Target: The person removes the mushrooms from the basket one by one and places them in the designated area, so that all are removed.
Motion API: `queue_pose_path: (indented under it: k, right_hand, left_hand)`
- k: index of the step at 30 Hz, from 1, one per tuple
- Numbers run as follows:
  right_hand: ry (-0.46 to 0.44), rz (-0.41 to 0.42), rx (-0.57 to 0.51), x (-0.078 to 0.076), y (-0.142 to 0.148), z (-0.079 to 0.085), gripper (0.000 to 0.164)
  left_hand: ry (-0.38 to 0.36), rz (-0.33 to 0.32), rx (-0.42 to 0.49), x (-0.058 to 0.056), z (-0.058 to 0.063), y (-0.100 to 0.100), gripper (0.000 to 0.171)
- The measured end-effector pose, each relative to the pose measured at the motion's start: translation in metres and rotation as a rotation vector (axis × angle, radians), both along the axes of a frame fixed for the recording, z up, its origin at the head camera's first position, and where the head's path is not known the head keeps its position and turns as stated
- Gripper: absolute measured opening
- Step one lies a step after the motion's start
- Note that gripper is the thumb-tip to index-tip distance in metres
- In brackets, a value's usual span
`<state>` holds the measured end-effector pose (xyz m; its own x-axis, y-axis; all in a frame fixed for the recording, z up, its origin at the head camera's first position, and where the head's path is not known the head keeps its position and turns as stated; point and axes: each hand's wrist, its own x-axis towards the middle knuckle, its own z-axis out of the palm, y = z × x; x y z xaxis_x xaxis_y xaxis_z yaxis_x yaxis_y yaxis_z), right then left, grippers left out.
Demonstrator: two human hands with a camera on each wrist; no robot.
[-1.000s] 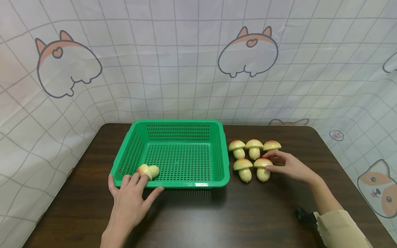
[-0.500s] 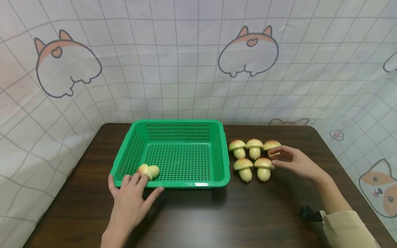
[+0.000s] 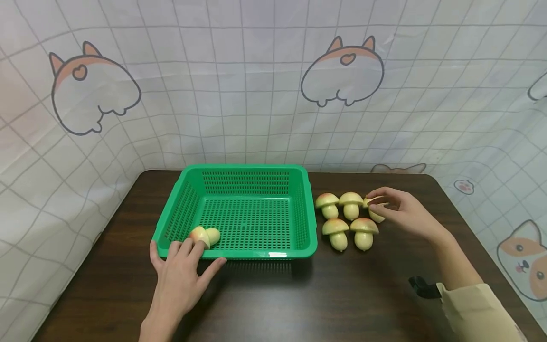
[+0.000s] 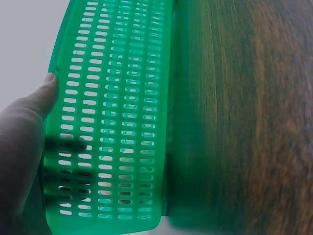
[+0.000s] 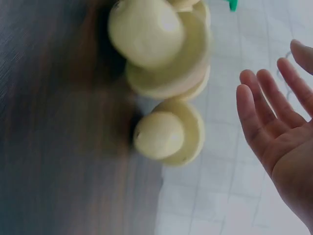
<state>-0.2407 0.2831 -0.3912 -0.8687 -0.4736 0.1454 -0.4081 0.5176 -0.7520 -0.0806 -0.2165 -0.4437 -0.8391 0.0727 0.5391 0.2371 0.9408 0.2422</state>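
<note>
My left hand [image 3: 177, 275] holds the near left rim of a green plastic basket [image 3: 248, 221]. In the left wrist view its thumb [image 4: 41, 98] lies outside the basket wall, and dark finger shapes show through the slots. Inside, beside those fingers, lies a toy mushroom [image 3: 211, 236]. My right hand [image 3: 403, 211] hovers over the back right mushroom [image 3: 378, 217], covering part of its cap. The right wrist view shows this hand [image 5: 288, 137] with fingers spread and nothing held, apart from a mushroom [image 5: 161, 134].
Right of the basket, mushrooms stand in two rows: two in front, including a front left one [image 3: 336, 234] and a front right one [image 3: 364, 233], with three behind. A grid-patterned cloth [image 3: 256, 95] with cartoon dogs hangs behind the dark wooden table [image 3: 265, 299].
My right hand has left the front right mushroom and moved back over the back right one. The left hand and the basket have stayed in place.
</note>
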Motion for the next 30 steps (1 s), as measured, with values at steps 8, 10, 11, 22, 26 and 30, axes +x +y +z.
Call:
queue_pose_path:
  k: [8, 10, 11, 22, 26, 30]
  right_hand:
    - [0.015, 0.010, -0.070, -0.003, -0.033, 0.011, 0.020]
    - [0.009, 0.026, -0.081, -0.005, -0.041, 0.013, 0.020]
    - [0.004, 0.037, -0.086, -0.006, -0.045, 0.013, 0.021]
    - [0.062, 0.127, -0.070, -0.015, -0.078, 0.030, 0.022]
    - [0.076, 0.139, -0.081, -0.017, -0.088, 0.035, 0.021]
    - [0.065, 0.144, -0.090, -0.019, -0.098, 0.035, 0.021]
  left_hand:
    - [0.001, 0.000, 0.003, 0.000, 0.000, -0.001, 0.047]
    - [0.003, 0.001, 0.002, 0.000, 0.001, -0.002, 0.047]
    - [0.003, 0.001, 0.003, 0.000, 0.000, -0.002, 0.047]
    - [0.013, -0.005, 0.009, 0.001, -0.002, -0.001, 0.047]
    - [0.008, -0.003, 0.007, 0.000, -0.002, -0.001, 0.047]
    - [0.005, -0.004, 0.003, -0.001, -0.002, -0.001, 0.047]
